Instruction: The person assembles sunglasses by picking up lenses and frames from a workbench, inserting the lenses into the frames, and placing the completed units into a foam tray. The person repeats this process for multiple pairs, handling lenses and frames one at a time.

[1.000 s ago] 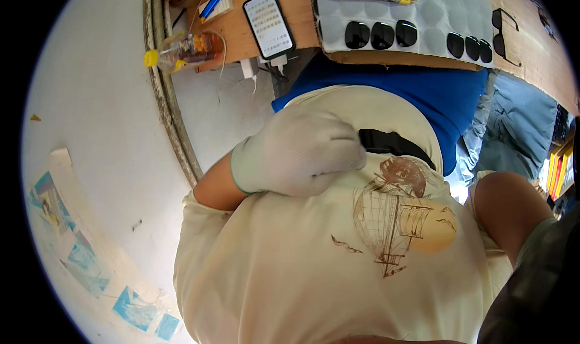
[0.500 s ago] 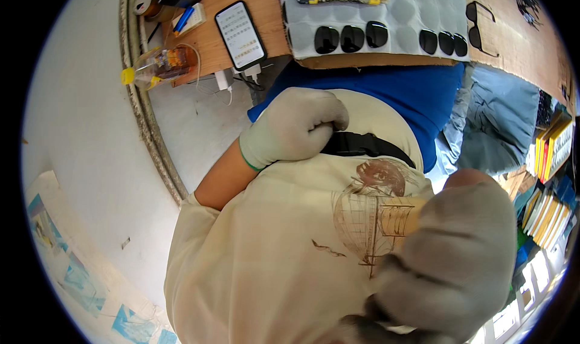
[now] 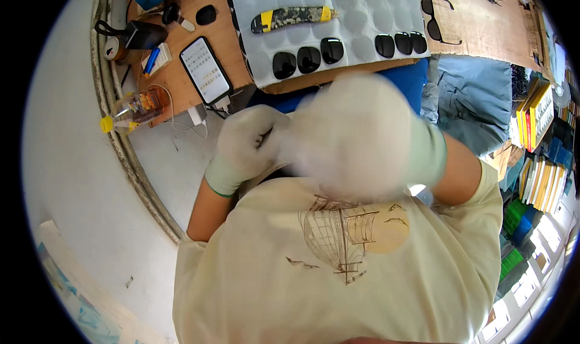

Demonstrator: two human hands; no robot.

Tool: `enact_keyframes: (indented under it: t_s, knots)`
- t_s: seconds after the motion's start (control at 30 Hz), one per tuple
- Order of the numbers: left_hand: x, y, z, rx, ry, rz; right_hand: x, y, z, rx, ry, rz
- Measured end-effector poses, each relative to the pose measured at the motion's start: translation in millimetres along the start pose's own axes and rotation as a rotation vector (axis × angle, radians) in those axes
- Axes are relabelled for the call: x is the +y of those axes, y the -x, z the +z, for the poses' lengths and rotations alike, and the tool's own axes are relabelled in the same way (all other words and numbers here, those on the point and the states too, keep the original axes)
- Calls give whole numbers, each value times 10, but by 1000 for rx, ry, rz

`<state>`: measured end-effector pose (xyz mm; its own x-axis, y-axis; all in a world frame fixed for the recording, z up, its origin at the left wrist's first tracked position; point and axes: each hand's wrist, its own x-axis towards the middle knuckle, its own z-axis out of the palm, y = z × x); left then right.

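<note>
My left hand point(image 3: 246, 139), in a pale knit glove, is curled closed in front of my waist. Whatever its fingers may hold is hidden. Beside it on the right, my right hand point(image 3: 359, 141), gloved alike, is smeared by motion, so its fingers cannot be read. Both are in front of my cream shirt point(image 3: 272, 241), near the table edge. Beyond them a grey dimpled tray point(image 3: 356, 23) bears several dark sunglass lenses point(image 3: 309, 60) along its near edge. A camouflage-patterned tool with yellow ends point(image 3: 294, 19), perhaps a utility knife, lies behind the lenses.
Dark sunglasses point(image 3: 433, 29) lie right of the tray. On the left are a lit phone point(image 3: 206, 70), a blue marker point(image 3: 151, 60), a black box point(image 3: 146, 35), and a yellow-capped bottle point(image 3: 136, 109) at the table edge. Pipes point(image 3: 124, 144) run along the left; books point(image 3: 534, 117) stand at right.
My right hand has moved from low in front of my chest up beside my left hand. The left stays closed. The whole view has shifted, showing more of the table's left part.
</note>
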<state>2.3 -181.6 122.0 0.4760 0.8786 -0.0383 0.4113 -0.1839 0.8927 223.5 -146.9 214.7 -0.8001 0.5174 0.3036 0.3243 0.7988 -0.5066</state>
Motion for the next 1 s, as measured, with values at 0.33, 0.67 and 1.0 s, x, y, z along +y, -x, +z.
enact_keyframes:
  t_s: [0.33, 0.67, 1.0]
  knots:
    - [92, -46, -877, 273, 5, -242, 1231, 633, 862, 335, 194, 756]
    - [-49, -499, -412, -134, -467, 445, 1577, 28, 639, -224, 348, 748]
    - [-478, -246, 222, 240, -112, 344, 1613, 168, 776, -35, 489, 288]
